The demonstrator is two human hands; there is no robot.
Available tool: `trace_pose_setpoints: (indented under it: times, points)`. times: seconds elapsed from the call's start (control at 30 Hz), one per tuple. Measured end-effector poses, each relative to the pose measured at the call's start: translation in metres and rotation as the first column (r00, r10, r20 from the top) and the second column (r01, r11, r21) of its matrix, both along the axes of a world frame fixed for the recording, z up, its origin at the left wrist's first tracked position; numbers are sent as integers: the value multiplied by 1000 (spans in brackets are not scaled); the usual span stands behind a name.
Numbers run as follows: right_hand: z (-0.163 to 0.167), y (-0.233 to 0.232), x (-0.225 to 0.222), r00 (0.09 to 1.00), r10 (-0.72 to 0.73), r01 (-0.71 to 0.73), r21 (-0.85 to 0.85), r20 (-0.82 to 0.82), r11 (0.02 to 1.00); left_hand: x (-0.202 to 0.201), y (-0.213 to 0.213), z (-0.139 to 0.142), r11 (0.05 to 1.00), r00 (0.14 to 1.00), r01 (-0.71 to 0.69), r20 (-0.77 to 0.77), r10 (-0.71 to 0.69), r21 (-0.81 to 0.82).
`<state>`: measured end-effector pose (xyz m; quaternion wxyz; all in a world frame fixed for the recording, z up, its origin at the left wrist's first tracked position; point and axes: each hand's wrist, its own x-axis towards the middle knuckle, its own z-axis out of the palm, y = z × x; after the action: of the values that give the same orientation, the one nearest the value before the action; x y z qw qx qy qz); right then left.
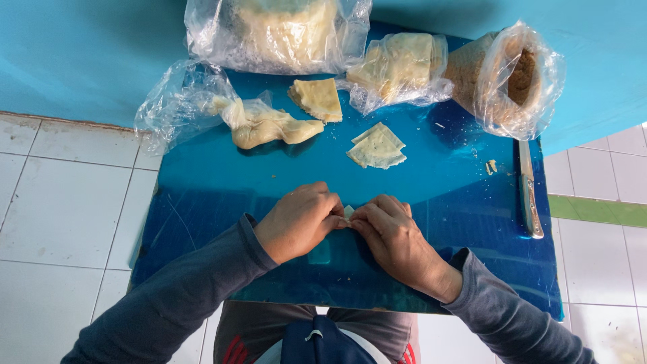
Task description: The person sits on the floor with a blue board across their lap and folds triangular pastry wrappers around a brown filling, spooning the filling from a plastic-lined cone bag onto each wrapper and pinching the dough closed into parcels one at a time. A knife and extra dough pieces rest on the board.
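Your glossy blue board (222, 189) carries dough bags (276, 30) at twelve o'clock, folded wrappers (376, 147) just right of centre, a knife (529, 189) at three.

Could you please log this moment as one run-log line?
left hand + right hand: both pinching small pale folded dough wrapper | surface: glossy blue board | nearby: folded pale wrappers, metal-handled knife

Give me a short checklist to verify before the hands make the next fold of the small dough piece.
1. Both hands on the piece: left hand and right hand pinch the small dough piece: ok.
2. Fold shape: hidden by fingers: cannot tell.
3. Spare wrappers lie apart from the hands: ok.
4. Knife lies at the board's right edge, away from both hands: ok.
5. Filling bag stands open: ok.
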<state>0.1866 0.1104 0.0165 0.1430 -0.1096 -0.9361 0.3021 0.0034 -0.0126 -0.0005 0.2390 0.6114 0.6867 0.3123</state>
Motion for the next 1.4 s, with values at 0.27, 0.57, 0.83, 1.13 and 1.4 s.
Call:
trace_pose_setpoints:
  times: [0.27, 0.57, 0.83, 1.13, 1.4]
  points:
    - [12, 2, -5, 998, 28, -29, 16, 58, 999, -1, 3, 2, 1000, 999, -12, -33, 11, -27]
    - [13, 4, -4, 996, 88, -85, 100, -31, 991, -5, 3, 0, 993, 995, -13, -100, 25, 119]
    - [2, -1, -4, 996, 28, -7, 236, -89, 972, 2, 1, -2, 991, 983, 23, -182, 2, 136]
    - [7, 2, -2, 995, 82, -66, 212, -65, 975, 1, 1, -1, 993, 986, 0, -168, 20, 115]
    - [-1, 2, -6, 996, 7, 13, 232, -87, 973, 4, 0, -3, 988, 987, 21, -160, 4, 154]
